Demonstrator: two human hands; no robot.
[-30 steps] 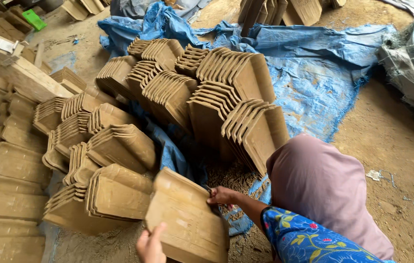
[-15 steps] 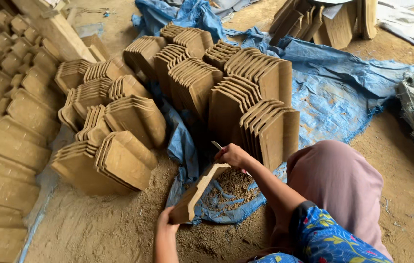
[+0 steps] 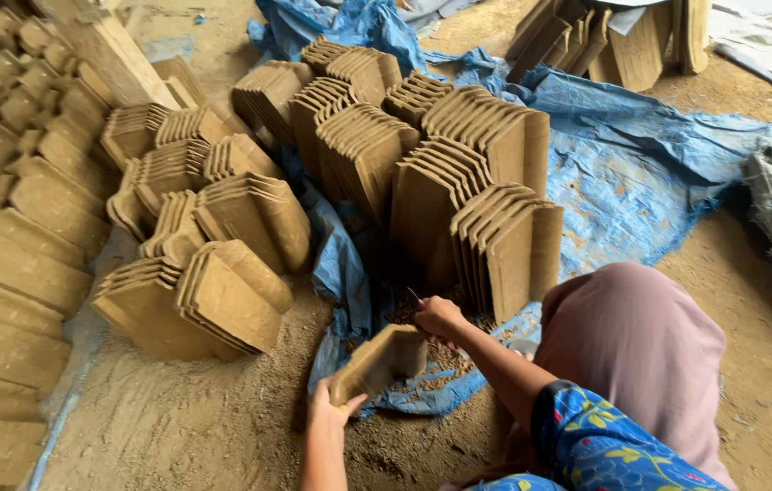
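Note:
I hold one brown unfired clay roof tile (image 3: 377, 361) low over the sandy ground, tilted with its near end down. My left hand (image 3: 329, 406) grips its near lower end. My right hand (image 3: 440, 317) rests on the tile's far upper edge and pinches a thin metal tool (image 3: 415, 295) that pokes out above the fingers. My knee in pinkish cloth (image 3: 627, 345) and a blue patterned sleeve (image 3: 595, 436) fill the lower right.
Stacks of matching clay tiles stand on edge ahead on a blue tarp (image 3: 640, 173) and to the left (image 3: 222, 300). Rows of tiles lie flat along the far left (image 3: 13, 264). More tiles lean at the top right (image 3: 622, 41). Loose clay crumbs cover the ground (image 3: 204, 418).
The tile has turned from face-up close to the camera to edge-on and lower, farther from me. My right hand has slid onto its far edge, and the view has shifted right and forward.

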